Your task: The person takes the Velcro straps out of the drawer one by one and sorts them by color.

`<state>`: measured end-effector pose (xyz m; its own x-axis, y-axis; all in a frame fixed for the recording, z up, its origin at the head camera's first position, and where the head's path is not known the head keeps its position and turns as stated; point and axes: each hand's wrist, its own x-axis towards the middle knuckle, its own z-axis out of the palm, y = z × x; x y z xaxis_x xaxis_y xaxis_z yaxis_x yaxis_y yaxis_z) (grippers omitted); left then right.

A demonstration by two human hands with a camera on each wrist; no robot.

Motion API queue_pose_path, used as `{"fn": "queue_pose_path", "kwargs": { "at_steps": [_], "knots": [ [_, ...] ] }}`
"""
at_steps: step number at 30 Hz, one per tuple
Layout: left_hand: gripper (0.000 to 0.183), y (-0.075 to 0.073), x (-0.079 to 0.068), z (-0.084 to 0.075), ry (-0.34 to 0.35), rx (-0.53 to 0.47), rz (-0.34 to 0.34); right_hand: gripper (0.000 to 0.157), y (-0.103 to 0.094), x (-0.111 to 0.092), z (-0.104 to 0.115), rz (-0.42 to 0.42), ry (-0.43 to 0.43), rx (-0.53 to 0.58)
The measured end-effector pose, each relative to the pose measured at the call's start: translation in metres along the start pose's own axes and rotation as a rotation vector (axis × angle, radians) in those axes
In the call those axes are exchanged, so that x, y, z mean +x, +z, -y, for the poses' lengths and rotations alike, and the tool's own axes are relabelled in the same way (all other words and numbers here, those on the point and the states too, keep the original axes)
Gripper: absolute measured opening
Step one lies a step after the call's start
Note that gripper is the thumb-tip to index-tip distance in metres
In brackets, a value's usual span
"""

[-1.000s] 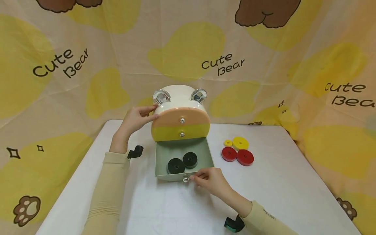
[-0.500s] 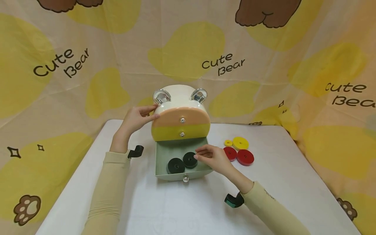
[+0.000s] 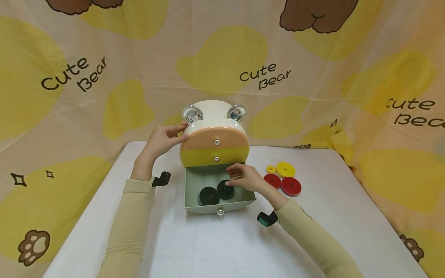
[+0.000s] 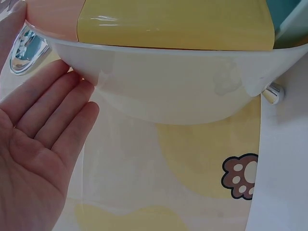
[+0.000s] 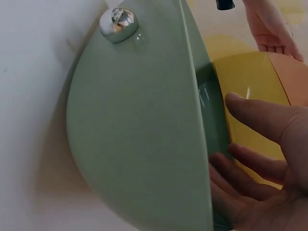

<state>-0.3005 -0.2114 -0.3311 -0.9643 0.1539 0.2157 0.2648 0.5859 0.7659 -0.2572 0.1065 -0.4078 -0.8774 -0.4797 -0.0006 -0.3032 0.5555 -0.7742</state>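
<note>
A bear-shaped drawer box (image 3: 213,154) has its bottom green drawer (image 3: 201,210) pulled out. Two black discs with small centre holes lie inside: the left disc (image 3: 209,196) and the right disc (image 3: 226,189). My left hand (image 3: 160,141) rests on the box's upper left side; its fingers (image 4: 53,103) look straight in the left wrist view. Over the drawer, my right hand (image 3: 245,177) has its thumb at the right black disc, with thumb and fingers spread apart; whether it touches the disc I cannot tell. The right wrist view shows the drawer's silver knob (image 5: 119,25).
Right of the box on the white table (image 3: 194,251) lie two yellow discs, one small (image 3: 271,169) and one large (image 3: 286,170), and two red discs (image 3: 291,186), one partly behind my right hand. A printed cloth (image 3: 156,58) hangs behind.
My right hand has let go of the drawer's knob area and moved up and left over the drawer to the right black disc. My left hand has stayed on the box.
</note>
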Motion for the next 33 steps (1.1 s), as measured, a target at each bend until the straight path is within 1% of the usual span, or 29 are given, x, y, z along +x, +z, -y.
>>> {"fn": "queue_pose_path", "kwargs": {
  "at_steps": [4,11,15,23,27,33],
  "knots": [
    [0.067,0.0,0.0,0.001,-0.003,0.001,0.002,0.056,0.002,0.006,-0.001,0.042,0.006,-0.015],
    [0.067,-0.001,0.001,0.001,-0.004,0.0,-0.002,0.057,0.007,0.015,-0.004,0.076,-0.028,-0.039],
    [0.066,0.0,0.001,0.001,0.003,-0.002,-0.008,0.058,0.011,0.018,-0.008,0.103,-0.013,-0.056],
    [0.066,0.0,0.001,0.001,0.004,0.008,-0.011,0.063,0.018,0.021,-0.008,0.126,0.029,-0.15],
    [0.065,0.0,0.001,0.001,0.008,0.011,-0.013,0.066,0.02,0.021,-0.008,0.149,0.04,-0.174],
    [0.065,0.0,0.001,0.002,0.01,0.004,-0.014,0.068,0.023,0.02,-0.009,0.167,0.018,-0.188]
  ]
}}
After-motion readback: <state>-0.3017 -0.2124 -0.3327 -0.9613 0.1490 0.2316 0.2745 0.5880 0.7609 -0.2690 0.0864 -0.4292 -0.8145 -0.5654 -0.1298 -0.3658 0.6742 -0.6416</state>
